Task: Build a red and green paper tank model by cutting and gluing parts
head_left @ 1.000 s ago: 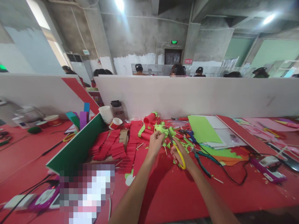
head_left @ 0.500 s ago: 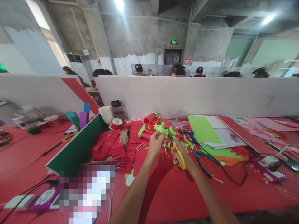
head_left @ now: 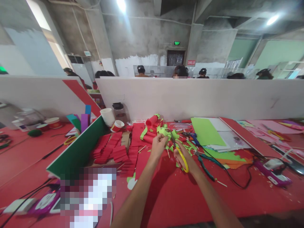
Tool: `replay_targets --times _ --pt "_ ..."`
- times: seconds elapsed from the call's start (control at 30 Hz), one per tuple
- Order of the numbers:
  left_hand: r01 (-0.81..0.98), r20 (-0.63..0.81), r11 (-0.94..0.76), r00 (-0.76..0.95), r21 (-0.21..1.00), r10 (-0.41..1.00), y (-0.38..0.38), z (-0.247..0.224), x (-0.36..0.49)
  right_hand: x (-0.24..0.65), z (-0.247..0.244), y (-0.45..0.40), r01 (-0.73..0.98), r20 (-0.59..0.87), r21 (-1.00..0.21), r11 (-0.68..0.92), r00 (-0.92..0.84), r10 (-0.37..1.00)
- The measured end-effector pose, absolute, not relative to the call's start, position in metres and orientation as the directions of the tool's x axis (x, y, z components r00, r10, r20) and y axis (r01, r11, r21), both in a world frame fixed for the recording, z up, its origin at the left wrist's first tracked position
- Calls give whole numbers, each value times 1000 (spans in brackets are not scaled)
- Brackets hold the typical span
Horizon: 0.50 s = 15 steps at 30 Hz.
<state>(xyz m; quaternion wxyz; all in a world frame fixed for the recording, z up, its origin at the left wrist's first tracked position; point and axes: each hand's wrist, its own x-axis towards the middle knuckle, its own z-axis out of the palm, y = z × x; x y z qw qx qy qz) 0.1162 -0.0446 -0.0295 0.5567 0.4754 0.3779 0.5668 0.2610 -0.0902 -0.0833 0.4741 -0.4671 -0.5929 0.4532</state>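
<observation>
1. We see the left hand [head_left: 159, 145] with thumb and fingertips pressed together, apparently pinching an edge of light-green paper [head_left: 162, 130]; the exact contact is too small to make out.

2. We see the right hand [head_left: 180, 158] with its fingers curled around the yellow handles of the scissors [head_left: 180, 150]. We cannot tell how far the blades are parted.

3. The relation that counts, we judge, is blade to paper: the scissors' long axis slants from the right palm away from us and slightly leftward, bringing the dark blades just right of the left fingertips. The light-green paper lies just beyond those fingertips, so the left hand is nearer to it; the right reaches it through the blades.

4. Left of the left fingers and a little farther off, we find a red paper roll [head_left: 149, 138] with a green band at its end.

5. Right of the right fingers lie pliers [head_left: 205, 166] with teal grips, and farther out a flat green sheet [head_left: 208, 131].

6. Beneath both hands we have the red tabletop [head_left: 173, 199].
</observation>
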Motion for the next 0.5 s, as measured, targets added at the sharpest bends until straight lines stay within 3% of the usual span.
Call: replay_targets --times 0.5 --pt "-270 121 -94 85 958 989 -42 -30 113 262 -83 -88 126 102 -985 115 -103 989"
